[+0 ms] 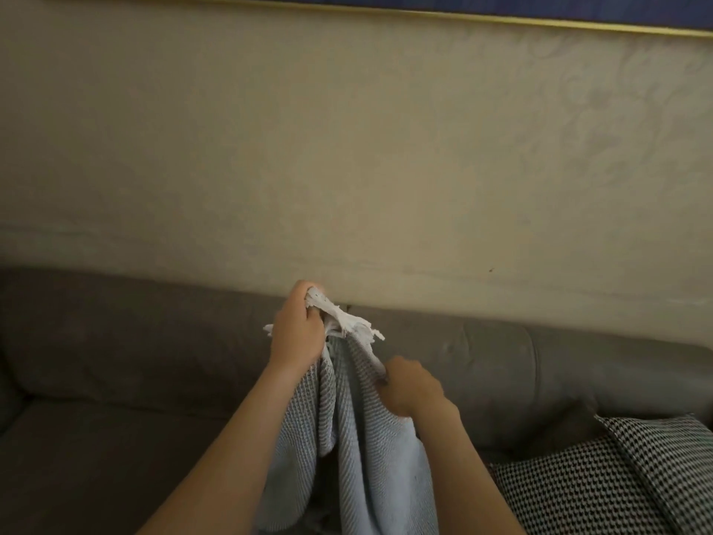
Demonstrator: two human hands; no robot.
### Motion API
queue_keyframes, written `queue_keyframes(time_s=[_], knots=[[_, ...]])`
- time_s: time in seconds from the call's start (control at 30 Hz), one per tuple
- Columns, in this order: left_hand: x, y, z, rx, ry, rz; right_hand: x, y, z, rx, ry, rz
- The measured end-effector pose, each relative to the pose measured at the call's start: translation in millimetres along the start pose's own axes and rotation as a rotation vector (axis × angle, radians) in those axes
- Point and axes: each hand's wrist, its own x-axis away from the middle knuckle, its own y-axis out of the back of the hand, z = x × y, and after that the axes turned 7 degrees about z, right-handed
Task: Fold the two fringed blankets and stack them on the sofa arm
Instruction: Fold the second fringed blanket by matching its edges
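A person stands before a grey sofa [115,341], the left hand [297,326] raised and clenched round the white fringe [347,322] of a pale blue blanket [359,457] (waffle-knit, hanging in folds over the seat). Just right of it and lower, the right hand [411,388] pinches the blanket's edge. Two houndstooth cushions [617,476] lean at the sofa's right end.

Bare-armed from wrists down to frame bottom, in front of sofa [115,341]; left hand [299,330], right hand [411,388] both bare.
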Motion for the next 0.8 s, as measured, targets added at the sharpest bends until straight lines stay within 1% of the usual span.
queue_keyframes(time_s=[0.03, 0.07, 0.1, 0.23, 0.3, 0.37, 0.4, 0.5, 0.63, 0.7, 0.8], knots=[[1.4, 0.3, 2.5, 0.001, 0.036, -0.035, -2.7, 0.0, -1.4, 0.014, -0.032, -0.075], [2.3, 1.3, 5.9, 0.005, 0.062, -0.069, -5.7, -0.1, -4.4, 0.012, -0.058, -0.115], [3.2, 2.9, 8.5, 0.011, 0.071, -0.103, -9.6, -0.9, -8.8, 0.019, -0.081, -0.110], [1.1, 11.3, 7.4, 0.093, 0.083, -0.237, -23.6, -18.1, -29.3, 0.128, -0.146, 0.041], [-3.0, 14.4, 5.5, 0.131, 0.073, -0.280, -25.5, -31.1, -34.7, 0.146, -0.103, 0.113], [-6.3, 16.2, 2.0, 0.140, 0.053, -0.278, -25.6, -44.5, -37.1, 0.055, -0.028, 0.146], [-6.7, 16.6, 1.1, 0.133, 0.059, -0.260, -26.6, -50.1, -38.9, -0.019, -0.004, 0.123], [-6.7, 14.0, 6.3, 0.081, 0.096, -0.211, -31.7, -52.0, -41.8, -0.207, 0.026, -0.049], [-4.3, 6.2, 25.5, 0.035, 0.173, -0.135, -32.1, -17.1, -27.4, -0.354, 0.070, -0.335], [2.3, 2.6, 29.6, 0.094, 0.192, -0.035, -25.0, 5.3, -12.4, -0.463, 0.160, -0.446], [11.4, -2.7, 30.9, 0.184, 0.084, 0.222, -7.3, 35.6, 18.8, -0.576, 0.324, -0.488]])
